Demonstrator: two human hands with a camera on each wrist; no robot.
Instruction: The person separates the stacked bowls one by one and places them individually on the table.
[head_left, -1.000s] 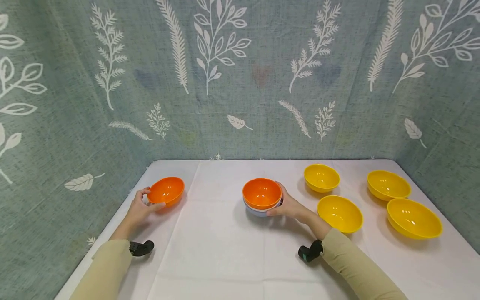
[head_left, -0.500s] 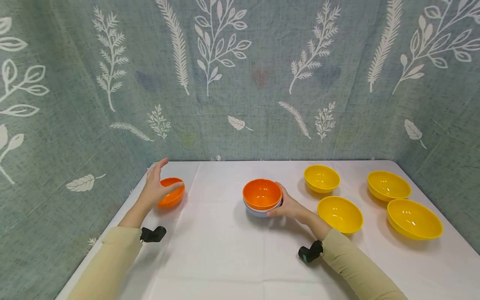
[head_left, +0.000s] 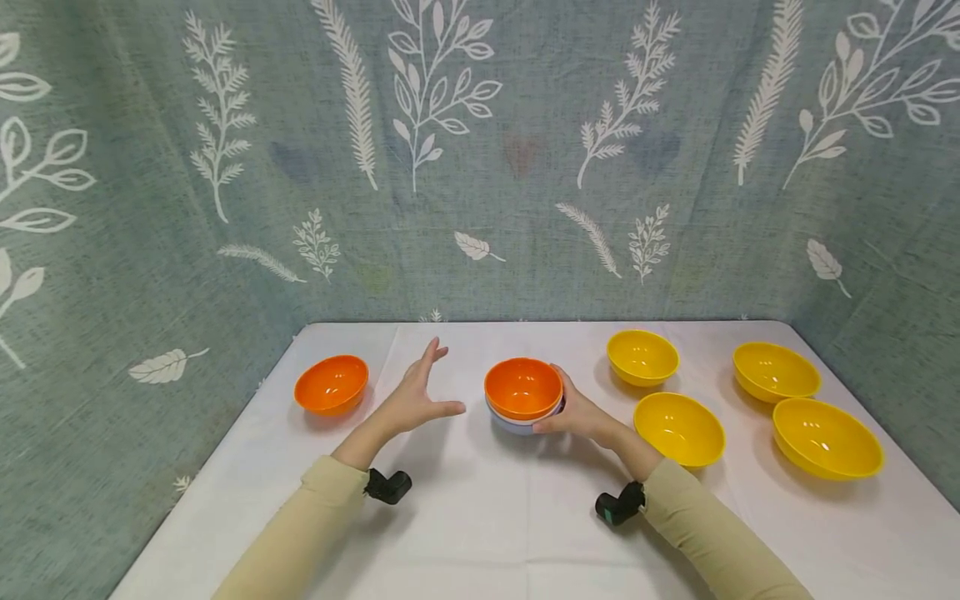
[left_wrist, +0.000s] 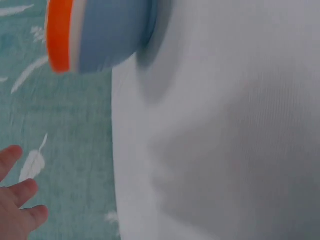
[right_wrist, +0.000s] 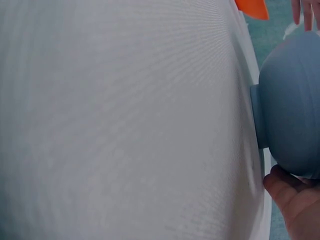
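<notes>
In the head view, my left hand [head_left: 408, 400] is above the cloth, fingers and thumb spread wide, holding nothing. It lies between a lone orange bowl [head_left: 332, 386] on the left and a nested stack of bowls in the middle. An orange bowl [head_left: 523, 388] tops that stack, and a blue-grey bowl [head_left: 513, 427] forms the bottom. A pale rim shows between them. My right hand [head_left: 581, 410] grips the stack from its right side. In the right wrist view, its thumb and fingers [right_wrist: 281, 187] are against the blue-grey bowl [right_wrist: 290, 105].
Several yellow bowls stand on the right: a back one [head_left: 642, 358], a nearer one [head_left: 679, 430], and others [head_left: 777, 372] farther right. A white cloth [head_left: 450, 525] covers the table. Patterned green fabric [head_left: 510, 275] hangs behind and at both sides.
My left hand has let go of the lone orange bowl, risen off it and moved right toward the stack. The right hand and the stack have stayed put.
</notes>
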